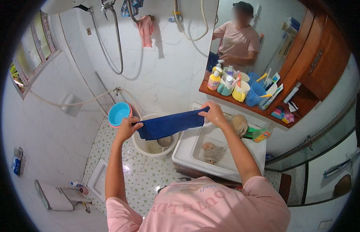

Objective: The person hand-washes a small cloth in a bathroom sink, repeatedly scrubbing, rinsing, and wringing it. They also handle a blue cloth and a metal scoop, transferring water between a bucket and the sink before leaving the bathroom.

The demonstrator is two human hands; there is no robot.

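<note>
A dark blue cloth (171, 123) is stretched out in the air between my two hands. My left hand (128, 127) pinches its left end, and my right hand (214, 114) grips its upper right corner. Below the cloth stands a white bucket (136, 143) with water and a metal dipper (165, 142) in it; the cloth hides part of its rim. Under my right forearm is a white sink (194, 148), where a wet greyish cloth (214, 155) lies bunched in the basin.
A wooden shelf (205, 90) with pump bottles, cups and toothbrushes juts out below the mirror (270, 43). On the sink's right rim sit a brown cloth bundle (239, 125) and a detergent bottle (261, 134). A blue basin (119, 114) stands by the left wall, a squat toilet (98, 179) nearer.
</note>
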